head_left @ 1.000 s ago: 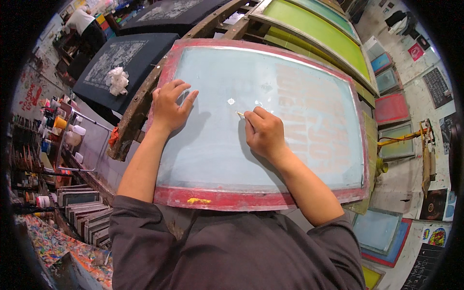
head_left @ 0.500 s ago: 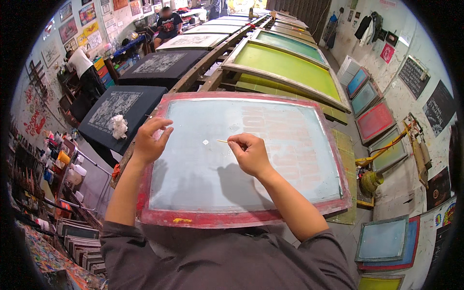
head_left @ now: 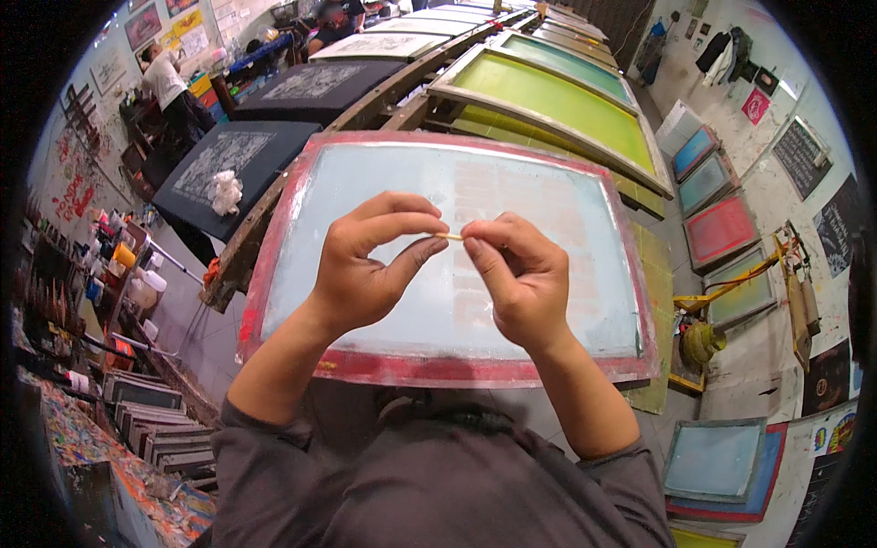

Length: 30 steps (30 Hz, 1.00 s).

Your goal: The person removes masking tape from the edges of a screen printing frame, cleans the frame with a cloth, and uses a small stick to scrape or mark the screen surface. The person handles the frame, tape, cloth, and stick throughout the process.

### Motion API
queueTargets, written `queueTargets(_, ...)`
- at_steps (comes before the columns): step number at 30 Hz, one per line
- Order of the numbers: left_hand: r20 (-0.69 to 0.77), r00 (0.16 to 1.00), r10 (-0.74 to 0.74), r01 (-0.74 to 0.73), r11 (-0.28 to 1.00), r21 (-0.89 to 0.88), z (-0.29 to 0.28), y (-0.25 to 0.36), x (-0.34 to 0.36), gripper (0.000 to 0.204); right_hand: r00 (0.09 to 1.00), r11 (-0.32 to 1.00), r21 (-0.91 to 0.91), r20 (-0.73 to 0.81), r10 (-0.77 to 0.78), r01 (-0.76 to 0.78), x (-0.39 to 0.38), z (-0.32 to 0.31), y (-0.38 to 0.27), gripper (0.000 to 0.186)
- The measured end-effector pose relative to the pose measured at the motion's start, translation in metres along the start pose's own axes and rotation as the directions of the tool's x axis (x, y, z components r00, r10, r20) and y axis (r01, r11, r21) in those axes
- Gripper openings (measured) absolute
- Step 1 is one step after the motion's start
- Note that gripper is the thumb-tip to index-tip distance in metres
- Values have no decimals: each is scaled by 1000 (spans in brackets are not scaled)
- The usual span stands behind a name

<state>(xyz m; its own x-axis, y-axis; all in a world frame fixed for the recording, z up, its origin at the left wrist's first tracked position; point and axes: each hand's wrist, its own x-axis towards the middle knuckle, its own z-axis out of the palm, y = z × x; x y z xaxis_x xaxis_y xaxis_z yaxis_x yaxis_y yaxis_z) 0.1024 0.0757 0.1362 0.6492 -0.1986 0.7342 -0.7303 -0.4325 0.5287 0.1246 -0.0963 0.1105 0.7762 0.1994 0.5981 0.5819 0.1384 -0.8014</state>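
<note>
Over the middle of a screen-printing frame (head_left: 365, 345) with a red border and pale blue mesh, my two hands meet at a thin, pale wooden stick (head_left: 454, 237). My left hand (head_left: 370, 260) pinches one end between thumb and forefinger. The other end sits in the pinch of my right hand (head_left: 521, 279), whose remaining fingers curl inward. Faint brownish lettering shapes (head_left: 557, 247) show through the mesh on the right half, partly behind my right hand. The stick's tips are hidden in my fingers.
A crumpled white wad (head_left: 226, 193) lies on a dark printed shirt board (head_left: 210, 173) at left. Beyond stands a yellow-green screen (head_left: 557, 110). Screens (head_left: 720, 228) lean along the right wall near a yellow metal stand (head_left: 731, 288). Two people are at the far left.
My left hand has come in from the frame's left side and taken the stick's free end. My right hand has moved slightly right and up, still pinching it. The view has shifted.
</note>
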Motion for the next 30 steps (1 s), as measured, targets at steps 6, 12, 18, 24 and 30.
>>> queueTargets(6, -131, 991, -31, 44, 994, 96, 4, -4, -13, 16, 982, 984, 1, 67, 179, -179, -6, 7, -2, 9)
queueTargets(12, -147, 981, -127, 148, 979, 139, -8, -33, -1, 14, 960, 958, -149, 99, 261, -245, 20, 12, 22, 13)
queueTargets(18, 95, 848, -522, 445, 798, 406, -24, -130, -22, 20, 832, 833, -86, 62, 551, -546, 34, 10, 93, 17)
queueTargets(24, 109, 718, -688, 546, 653, 525, -2, -148, -34, 14, 837, 826, -138, -139, 530, -546, 20, 24, 137, 14)
queueTargets(30, 133, 650, -748, 537, 576, 616, 2, -141, -23, 12, 959, 898, -335, -113, 262, -285, 10, 24, 146, 11)
